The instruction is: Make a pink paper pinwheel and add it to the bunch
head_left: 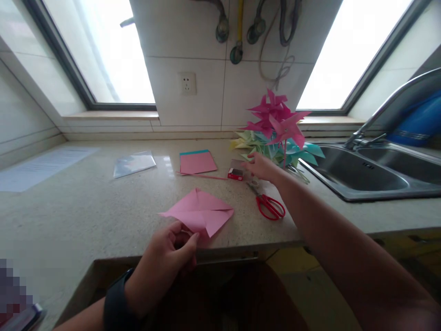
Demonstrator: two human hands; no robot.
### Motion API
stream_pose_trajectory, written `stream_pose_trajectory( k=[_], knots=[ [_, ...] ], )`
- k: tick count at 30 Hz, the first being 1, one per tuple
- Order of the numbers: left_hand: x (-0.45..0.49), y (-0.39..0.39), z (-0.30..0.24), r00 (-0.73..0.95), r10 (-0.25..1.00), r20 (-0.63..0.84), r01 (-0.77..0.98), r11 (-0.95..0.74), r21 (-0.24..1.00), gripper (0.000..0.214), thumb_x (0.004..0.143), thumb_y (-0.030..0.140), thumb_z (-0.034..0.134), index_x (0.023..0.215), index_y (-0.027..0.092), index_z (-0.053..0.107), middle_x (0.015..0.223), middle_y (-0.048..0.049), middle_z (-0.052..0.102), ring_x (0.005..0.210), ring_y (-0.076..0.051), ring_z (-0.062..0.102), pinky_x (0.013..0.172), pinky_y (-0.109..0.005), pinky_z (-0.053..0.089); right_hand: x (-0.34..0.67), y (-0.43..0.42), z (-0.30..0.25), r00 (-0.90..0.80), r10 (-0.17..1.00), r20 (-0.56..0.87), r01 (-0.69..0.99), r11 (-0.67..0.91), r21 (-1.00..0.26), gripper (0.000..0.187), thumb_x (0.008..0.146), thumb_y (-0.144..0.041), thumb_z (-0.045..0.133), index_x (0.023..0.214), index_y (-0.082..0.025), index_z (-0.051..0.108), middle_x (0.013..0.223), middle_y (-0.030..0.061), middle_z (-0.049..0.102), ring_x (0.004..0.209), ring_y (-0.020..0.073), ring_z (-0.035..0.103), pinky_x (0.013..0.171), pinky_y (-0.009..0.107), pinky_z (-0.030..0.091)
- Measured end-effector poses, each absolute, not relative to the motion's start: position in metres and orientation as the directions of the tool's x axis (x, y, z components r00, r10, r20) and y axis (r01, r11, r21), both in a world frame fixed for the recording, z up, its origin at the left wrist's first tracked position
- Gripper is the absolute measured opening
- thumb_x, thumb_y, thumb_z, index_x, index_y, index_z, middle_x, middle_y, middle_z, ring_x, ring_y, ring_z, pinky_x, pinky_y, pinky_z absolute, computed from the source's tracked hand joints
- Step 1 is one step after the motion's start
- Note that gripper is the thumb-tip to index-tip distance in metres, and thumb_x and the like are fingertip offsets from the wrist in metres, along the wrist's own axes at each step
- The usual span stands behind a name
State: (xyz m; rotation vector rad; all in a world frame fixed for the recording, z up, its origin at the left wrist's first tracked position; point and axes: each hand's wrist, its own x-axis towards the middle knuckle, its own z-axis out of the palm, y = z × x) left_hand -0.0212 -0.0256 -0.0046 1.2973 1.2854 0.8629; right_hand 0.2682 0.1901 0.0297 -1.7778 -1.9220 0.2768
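My left hand (pixel 168 257) pinches the near corner of a folded pink paper square (pixel 200 212) lying at the counter's front edge. My right hand (pixel 262 166) reaches forward over the counter, fingers extended beside a small red box (pixel 235 173) and just in front of a pile of pink, green and teal paper pinwheels (pixel 277 133). Red-handled scissors (pixel 269 204) lie under my right forearm. A thin pink stick (pixel 203 175) lies in front of a stack of pink paper (pixel 197 162).
A steel sink (pixel 365 177) with a tap (pixel 382 108) fills the right side. A clear plastic sleeve (pixel 134 163) and a white printed sheet (pixel 41 168) lie at the left. A wall socket (pixel 188 83) and pipes are on the tiled wall behind.
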Motion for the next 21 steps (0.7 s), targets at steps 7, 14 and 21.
stream_pose_trajectory(
  k=[7,14,21],
  knots=[
    [-0.025,-0.019,-0.010,0.165,0.958,-0.234,0.310,0.174,0.935,0.035,0.088,0.051,0.061,0.094,0.017,0.062,0.065,0.0008,0.062,0.049,-0.011,0.054,0.044,-0.020,0.040,0.265,0.207,0.012,-0.089,0.981,0.173,0.797,0.174,-0.579,0.019,0.096,-0.033,0.061,0.095,-0.014,0.067,0.073,-0.0002,0.065,0.055,0.0114,0.059,0.053,0.025,0.049],
    [-0.021,-0.016,-0.006,0.138,0.940,-0.312,0.275,0.266,0.924,0.036,0.087,0.053,0.063,0.087,0.017,0.064,0.073,-0.0020,0.064,0.057,-0.012,0.052,0.049,-0.021,0.041,0.273,0.200,0.012,-0.181,0.850,0.495,0.715,0.459,-0.527,0.013,0.087,-0.029,0.066,0.093,-0.018,0.069,0.071,0.0016,0.067,0.061,0.0161,0.058,0.061,0.028,0.040],
    [-0.026,-0.019,-0.010,0.120,0.912,-0.393,0.216,0.362,0.907,0.032,0.080,0.053,0.071,0.079,0.022,0.068,0.067,-0.0020,0.065,0.057,-0.015,0.056,0.049,-0.022,0.044,0.275,0.199,0.006,-0.247,0.793,0.557,0.684,0.550,-0.480,0.013,0.087,-0.030,0.065,0.091,-0.019,0.070,0.067,0.0001,0.064,0.058,0.0150,0.052,0.058,0.028,0.036]
  ],
)
